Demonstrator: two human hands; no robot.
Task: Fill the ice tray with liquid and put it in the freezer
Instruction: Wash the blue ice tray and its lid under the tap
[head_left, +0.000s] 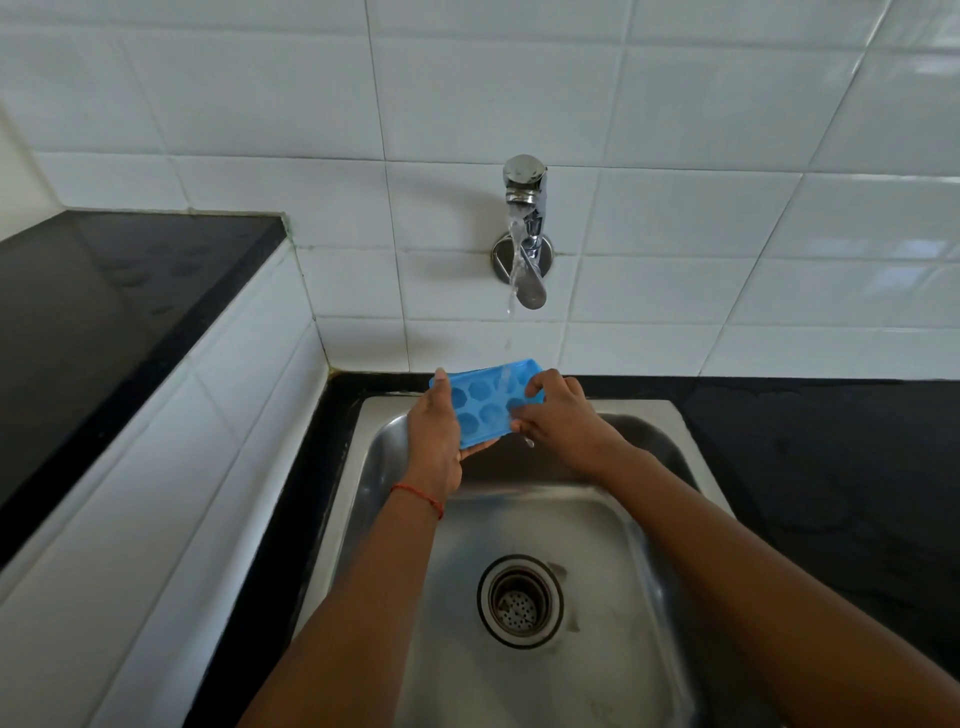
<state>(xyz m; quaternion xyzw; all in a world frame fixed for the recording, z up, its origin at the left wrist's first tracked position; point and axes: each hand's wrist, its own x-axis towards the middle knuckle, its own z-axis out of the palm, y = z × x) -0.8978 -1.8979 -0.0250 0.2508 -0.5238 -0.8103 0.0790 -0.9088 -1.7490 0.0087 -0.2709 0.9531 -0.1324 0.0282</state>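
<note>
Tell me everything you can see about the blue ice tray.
The ice tray is bright blue, plastic-looking, rectangular with rounded corners and rows of round hollows. It is held tilted over the steel sink, under water running from the tap. The left hand grips its left end; the right hand pinches its right end.

No readable text, label, brand or number anywhere.

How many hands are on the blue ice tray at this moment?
2. The left hand grips the left end of the ice tray; the right hand pinches its right end. Both hold it above the sink, below the running tap.
</note>
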